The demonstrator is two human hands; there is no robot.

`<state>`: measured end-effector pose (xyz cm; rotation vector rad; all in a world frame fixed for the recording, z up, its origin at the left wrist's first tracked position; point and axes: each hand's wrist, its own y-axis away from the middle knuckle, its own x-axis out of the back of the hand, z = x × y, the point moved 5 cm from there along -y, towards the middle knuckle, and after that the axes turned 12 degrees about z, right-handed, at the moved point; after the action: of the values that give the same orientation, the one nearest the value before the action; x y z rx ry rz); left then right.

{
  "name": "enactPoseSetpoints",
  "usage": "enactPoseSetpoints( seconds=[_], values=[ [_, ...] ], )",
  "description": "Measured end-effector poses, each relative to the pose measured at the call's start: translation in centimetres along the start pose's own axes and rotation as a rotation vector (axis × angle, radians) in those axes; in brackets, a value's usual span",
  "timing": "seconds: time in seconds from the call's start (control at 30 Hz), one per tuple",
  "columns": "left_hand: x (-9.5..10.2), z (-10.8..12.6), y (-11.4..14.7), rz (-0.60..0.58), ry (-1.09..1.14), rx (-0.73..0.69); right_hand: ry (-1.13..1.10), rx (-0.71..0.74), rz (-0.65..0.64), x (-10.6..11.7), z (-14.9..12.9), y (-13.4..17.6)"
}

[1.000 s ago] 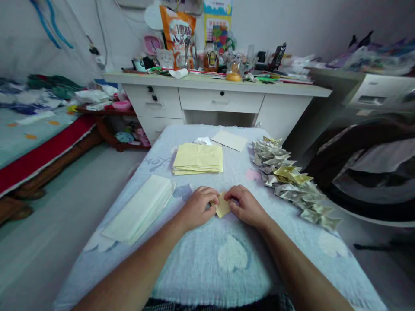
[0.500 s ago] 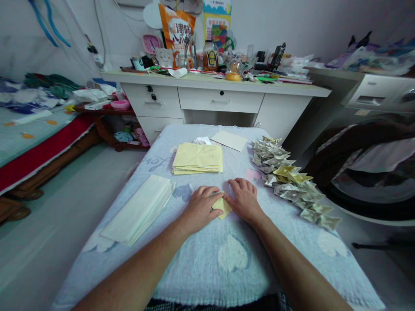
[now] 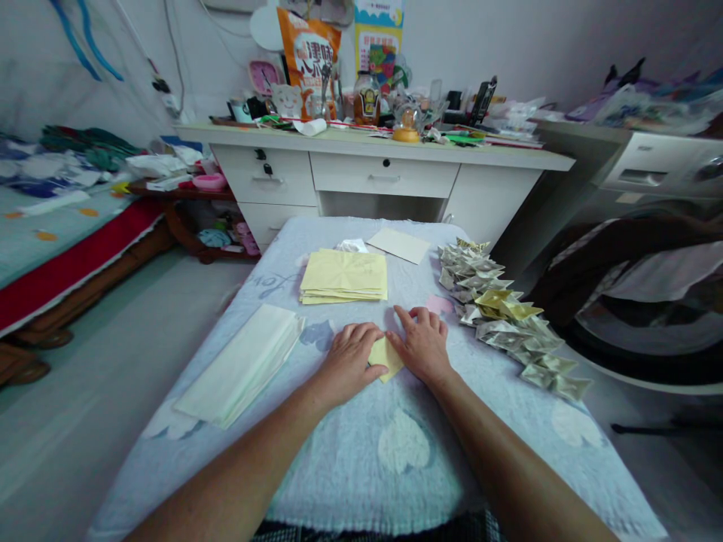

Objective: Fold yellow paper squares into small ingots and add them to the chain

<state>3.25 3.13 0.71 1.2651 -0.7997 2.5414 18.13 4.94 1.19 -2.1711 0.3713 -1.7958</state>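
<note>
A small folded piece of yellow paper lies on the cloth-covered table between my two hands. My left hand covers its left part, thumb and curled fingers holding it down. At its upper right edge rests the thumb of my right hand, whose other fingers are spread on the cloth. Just beyond my hands sits a stack of yellow paper sheets. A pile of pale folded paper is to the left of my left hand. Rows of folded paper pieces, mostly silvery with a few gold, run along the right side.
A cream card and a crumpled white tissue lie at the table's far end. Behind stands a cluttered white desk. A bed is on the left, a washing machine on the right.
The fingers of my left hand have drawn back slightly, showing more of the folded yellow paper. My right index finger is a little more raised and stretched. Everything else stays in place.
</note>
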Motion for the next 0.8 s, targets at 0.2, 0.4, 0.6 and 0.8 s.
enactPoseSetpoints(
  seconds=[0.2,0.4,0.6,0.8],
  values=[
    [0.4,0.3,-0.3,-0.076,0.068,-0.065,-0.019,0.047,-0.048,-0.1,0.4,0.0],
    [0.6,0.1,-0.5,-0.096,0.095,-0.072,-0.132,0.172,-0.16,0.0,1.6,0.3],
    [0.8,-0.4,-0.4,-0.151,0.114,-0.074,-0.267,0.228,-0.246,0.5,2.5,0.4],
    [0.7,-0.8,-0.4,-0.177,0.121,-0.096,-0.392,0.238,-0.246,1.2,2.5,0.7]
  ],
)
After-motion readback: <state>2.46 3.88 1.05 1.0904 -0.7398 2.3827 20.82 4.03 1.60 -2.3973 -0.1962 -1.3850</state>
